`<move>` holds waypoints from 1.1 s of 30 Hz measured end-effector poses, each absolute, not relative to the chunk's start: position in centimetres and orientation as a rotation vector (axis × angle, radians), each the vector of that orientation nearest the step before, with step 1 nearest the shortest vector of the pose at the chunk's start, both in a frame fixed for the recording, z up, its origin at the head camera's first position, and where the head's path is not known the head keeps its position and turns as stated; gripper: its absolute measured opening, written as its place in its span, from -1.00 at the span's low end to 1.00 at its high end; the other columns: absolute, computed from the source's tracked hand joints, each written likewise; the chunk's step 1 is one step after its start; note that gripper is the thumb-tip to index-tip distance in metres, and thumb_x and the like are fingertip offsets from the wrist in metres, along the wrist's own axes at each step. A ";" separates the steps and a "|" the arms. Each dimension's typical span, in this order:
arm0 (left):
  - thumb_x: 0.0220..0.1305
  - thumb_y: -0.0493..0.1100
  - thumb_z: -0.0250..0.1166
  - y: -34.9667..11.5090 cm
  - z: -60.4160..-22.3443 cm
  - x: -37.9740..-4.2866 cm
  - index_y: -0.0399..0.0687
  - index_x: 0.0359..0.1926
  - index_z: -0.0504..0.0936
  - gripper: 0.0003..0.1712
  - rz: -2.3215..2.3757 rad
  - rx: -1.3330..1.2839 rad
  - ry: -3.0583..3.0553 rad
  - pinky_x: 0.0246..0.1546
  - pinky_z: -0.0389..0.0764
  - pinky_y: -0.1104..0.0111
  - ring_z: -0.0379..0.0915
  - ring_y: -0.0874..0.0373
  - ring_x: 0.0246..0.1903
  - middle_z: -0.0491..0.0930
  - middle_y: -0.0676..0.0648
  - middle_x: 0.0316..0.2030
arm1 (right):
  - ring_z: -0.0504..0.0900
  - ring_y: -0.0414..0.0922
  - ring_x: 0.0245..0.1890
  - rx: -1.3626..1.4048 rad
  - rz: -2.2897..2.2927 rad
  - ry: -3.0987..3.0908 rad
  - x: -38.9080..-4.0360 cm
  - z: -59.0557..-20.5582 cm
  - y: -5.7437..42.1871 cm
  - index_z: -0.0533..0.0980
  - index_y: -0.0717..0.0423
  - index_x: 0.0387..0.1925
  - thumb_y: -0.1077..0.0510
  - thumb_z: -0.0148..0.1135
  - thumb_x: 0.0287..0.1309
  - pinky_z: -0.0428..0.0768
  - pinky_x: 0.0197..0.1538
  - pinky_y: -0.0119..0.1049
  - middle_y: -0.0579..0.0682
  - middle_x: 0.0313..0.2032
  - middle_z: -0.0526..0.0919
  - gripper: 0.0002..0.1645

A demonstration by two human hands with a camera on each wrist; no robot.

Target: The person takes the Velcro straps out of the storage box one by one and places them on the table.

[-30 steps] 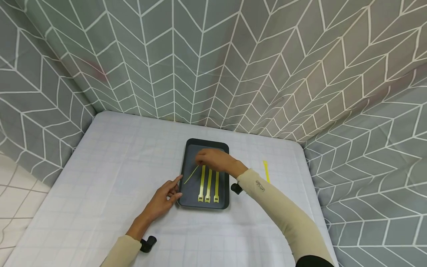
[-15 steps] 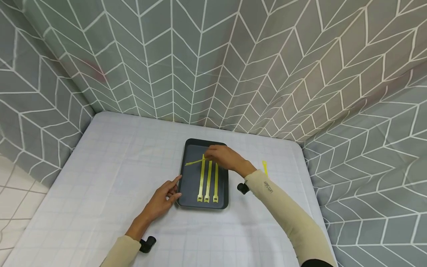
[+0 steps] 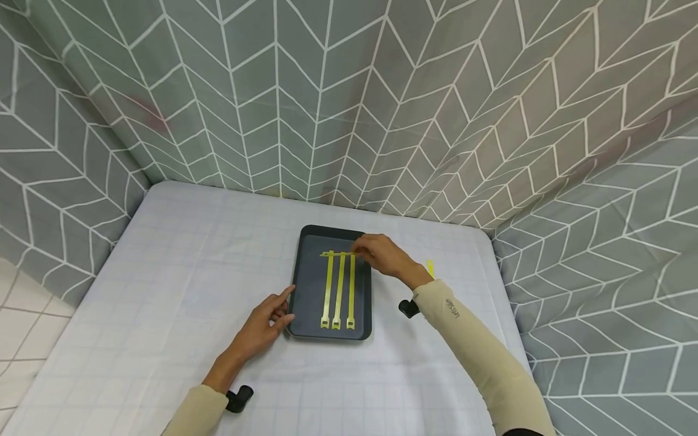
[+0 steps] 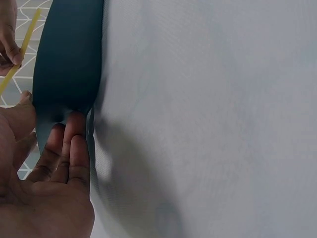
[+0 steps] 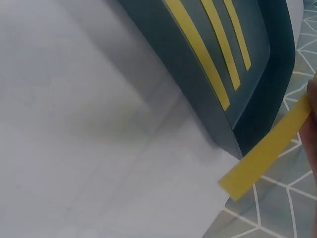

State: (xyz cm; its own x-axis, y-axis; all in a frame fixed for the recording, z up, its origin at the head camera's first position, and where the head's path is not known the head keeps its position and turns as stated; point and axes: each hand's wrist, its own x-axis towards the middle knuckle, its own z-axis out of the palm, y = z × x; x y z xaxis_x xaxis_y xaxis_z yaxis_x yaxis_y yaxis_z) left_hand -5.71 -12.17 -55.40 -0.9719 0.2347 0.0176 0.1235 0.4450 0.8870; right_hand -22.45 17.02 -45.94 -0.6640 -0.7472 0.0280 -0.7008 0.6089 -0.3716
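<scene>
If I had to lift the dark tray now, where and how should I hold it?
Probably grip the dark tray by its long walls, from outside at left and right: they stand raised, while three yellow straps lie inside. The left hand touches the left edge; the right hand holds another strap.

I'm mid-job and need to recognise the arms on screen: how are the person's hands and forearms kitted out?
The left hand and right hand look ungloved. Beige fabric left sleeve; matching right sleeve, with small dark lettering near its cuff and a black edge higher up. Small black left wrist device, black right wrist device.
</scene>
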 end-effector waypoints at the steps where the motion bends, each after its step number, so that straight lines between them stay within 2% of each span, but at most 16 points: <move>1: 0.32 -0.31 0.33 -12.2 -55.4 -5.7 -0.18 0.50 0.26 -0.23 1.570 0.322 2.579 -0.18 0.60 0.39 0.45 0.31 -0.29 0.49 -0.07 -0.19 | 0.70 -0.10 -0.17 -1.205 -0.569 2.702 -22.5 -46.0 17.1 0.65 0.15 -0.06 0.27 0.28 0.31 0.67 -0.10 -0.25 0.01 -0.14 0.71 -0.81; 6: 0.32 -0.32 0.33 -12.2 -55.5 -5.7 -0.17 0.50 0.26 -0.23 1.573 0.329 2.576 -0.16 0.60 0.39 0.45 0.32 -0.28 0.49 -0.06 -0.18 | 0.72 -0.08 -0.21 -1.043 -0.741 2.753 -22.7 -46.4 17.9 0.66 0.15 -0.14 0.30 0.35 0.23 0.70 -0.09 -0.21 0.04 -0.21 0.74 -0.84; 11: 0.33 -0.30 0.33 -12.2 -55.7 -5.7 -0.15 0.50 0.26 -0.23 1.565 0.318 2.577 -0.14 0.60 0.40 0.46 0.32 -0.28 0.48 -0.03 -0.18 | 0.75 -0.02 -0.19 -0.806 -0.857 2.799 -22.4 -47.0 19.3 0.66 0.17 -0.15 0.27 0.35 0.25 0.71 -0.09 -0.19 0.08 -0.22 0.75 -0.86; 19: 0.32 -0.30 0.34 -12.3 -55.6 -5.7 -0.15 0.50 0.26 -0.23 1.576 0.323 2.580 -0.15 0.60 0.39 0.46 0.31 -0.28 0.49 -0.04 -0.19 | 0.77 -0.01 -0.28 -0.456 -0.943 2.788 -21.5 -47.8 22.2 0.66 0.21 -0.16 0.23 0.37 0.24 0.71 -0.26 -0.23 0.12 -0.25 0.77 -0.84; 27: 0.32 -0.31 0.33 -12.3 -55.6 -5.7 -0.16 0.50 0.27 -0.23 1.570 0.328 2.591 -0.15 0.60 0.38 0.45 0.31 -0.28 0.49 -0.08 -0.19 | 0.77 0.03 -0.35 -0.270 -1.029 2.762 -20.6 -48.4 24.4 0.65 0.31 -0.17 0.27 0.38 0.21 0.71 -0.26 -0.19 0.22 -0.28 0.77 -0.81; 33: 0.33 -0.31 0.32 -12.2 -55.5 -5.6 -0.15 0.50 0.25 -0.23 1.572 0.321 2.582 -0.14 0.60 0.38 0.46 0.30 -0.28 0.50 -0.09 -0.17 | 0.78 -0.01 -0.31 0.043 -1.090 2.685 -19.8 -49.2 25.5 0.64 0.36 -0.12 0.27 0.35 0.24 0.73 -0.16 -0.12 0.26 -0.22 0.76 -0.77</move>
State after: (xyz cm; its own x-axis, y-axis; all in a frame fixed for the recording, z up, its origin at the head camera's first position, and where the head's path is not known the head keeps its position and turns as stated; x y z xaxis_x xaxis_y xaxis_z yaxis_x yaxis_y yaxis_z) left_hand -5.63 -12.25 -55.54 -0.9726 0.2313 0.0225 0.1262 0.4441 0.8870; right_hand -19.80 25.50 -49.18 -0.9702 -0.0635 -0.2339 0.1175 0.7210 -0.6829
